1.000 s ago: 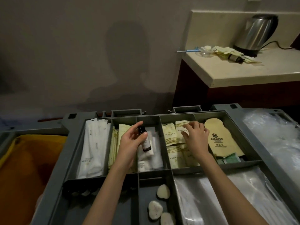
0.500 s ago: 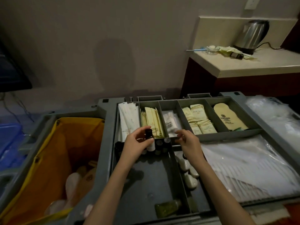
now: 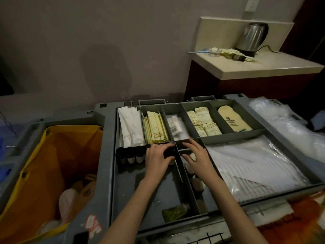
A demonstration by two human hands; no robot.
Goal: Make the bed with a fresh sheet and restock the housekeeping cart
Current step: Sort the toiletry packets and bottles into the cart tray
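Observation:
The grey housekeeping cart tray [image 3: 105, 155] fills the middle of the head view, split into compartments. My left hand [image 3: 158, 159] grips a small dark-capped bottle [image 3: 169, 152] at the right end of a row of like bottles [image 3: 131, 154] standing along the back of the front-left compartment. My right hand [image 3: 197, 157] hovers over the narrow middle compartment with its fingers loosely curled, holding nothing, above several pale soaps [image 3: 197, 184].
Back compartments hold white sachets [image 3: 130, 125], yellow packets [image 3: 155, 127], folded yellow packs [image 3: 204, 122] and a slipper [image 3: 234, 120]. Plastic-wrapped white items [image 3: 255, 166] lie right. A yellow laundry bag [image 3: 44, 166] hangs left. A green bottle [image 3: 175, 211] lies in front. A kettle [image 3: 251, 38] stands on the counter.
My left hand has carried the small bottle from the back sachet compartment down to the bottle row. My right hand followed toward the middle compartment. The view tilted down and back.

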